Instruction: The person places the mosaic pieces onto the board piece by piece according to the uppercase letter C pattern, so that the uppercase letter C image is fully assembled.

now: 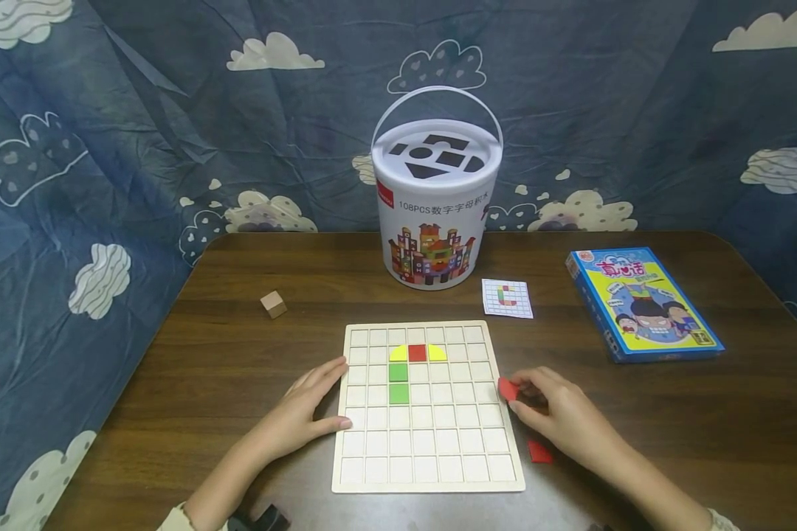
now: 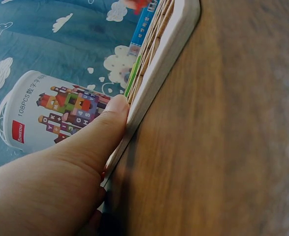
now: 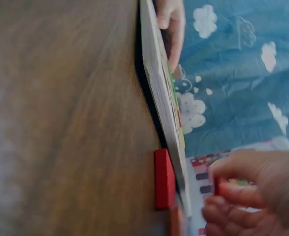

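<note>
A pale wooden grid board (image 1: pixel 432 442) lies on the table. Two yellow rounded pieces (image 1: pixel 398 354), a red square (image 1: pixel 417 353) between them and two green squares (image 1: pixel 398 372) sit in its upper cells. My left hand (image 1: pixel 297 414) rests at the board's left edge, fingers extended; in the left wrist view its thumb (image 2: pixel 112 115) touches the rim. Beside the right edge, my right hand (image 1: pixel 564 409) pinches a red piece (image 1: pixel 507 389) between thumb and fingers. Another red piece (image 1: pixel 539 451) lies on the table below that hand, partly hidden.
Behind the board stands a white lidded bucket (image 1: pixel 432 214) with a handle. A small pattern card (image 1: pixel 507 299) lies right of it, then a blue-and-yellow box (image 1: pixel 647 304). A plain wooden cube (image 1: pixel 274 304) sits at the left. A dark object (image 1: pixel 272 518) shows near the left wrist.
</note>
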`<state>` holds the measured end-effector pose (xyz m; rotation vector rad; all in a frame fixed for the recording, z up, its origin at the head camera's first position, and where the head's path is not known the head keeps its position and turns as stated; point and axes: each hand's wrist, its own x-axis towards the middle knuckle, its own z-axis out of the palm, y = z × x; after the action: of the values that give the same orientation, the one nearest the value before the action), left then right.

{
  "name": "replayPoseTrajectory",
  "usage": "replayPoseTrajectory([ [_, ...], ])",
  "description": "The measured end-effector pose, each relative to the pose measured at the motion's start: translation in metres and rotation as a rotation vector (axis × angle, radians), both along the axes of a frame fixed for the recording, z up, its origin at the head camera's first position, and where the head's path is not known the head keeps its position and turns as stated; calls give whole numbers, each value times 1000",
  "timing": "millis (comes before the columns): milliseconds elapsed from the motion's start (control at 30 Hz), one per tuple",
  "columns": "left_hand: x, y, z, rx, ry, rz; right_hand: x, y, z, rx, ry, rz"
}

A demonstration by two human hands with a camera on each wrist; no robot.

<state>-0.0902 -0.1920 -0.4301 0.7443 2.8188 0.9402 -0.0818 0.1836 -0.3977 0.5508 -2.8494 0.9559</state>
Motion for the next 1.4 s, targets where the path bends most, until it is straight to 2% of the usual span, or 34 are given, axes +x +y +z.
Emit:
replayPoseTrajectory([
  [100, 0, 0, 0, 1, 1, -1, 3, -10, 9, -27, 12, 29],
  [267, 0, 0, 0, 1, -3, -1, 7, -32, 17, -110, 69, 144],
  [433, 0, 0, 0, -2, -2, -1, 7, -56, 14, -167, 114, 276],
  [533, 0, 1, 0, -3, -8, 1, 5, -69, 8, -158, 89, 317],
  [700, 0, 1, 1, -1, -13, 4, 2, -85, -4, -123, -23, 336],
  [833, 0, 1, 1, -2, -14, 4, -1, -93, -11, -93, -54, 356],
  [1100, 0, 1, 1, -9, -5, 5, -7, -105, -15, -3, 12, 353],
  [1400, 0, 1, 1, -9, -3, 3, -5, -113, -15, 27, 62, 325],
])
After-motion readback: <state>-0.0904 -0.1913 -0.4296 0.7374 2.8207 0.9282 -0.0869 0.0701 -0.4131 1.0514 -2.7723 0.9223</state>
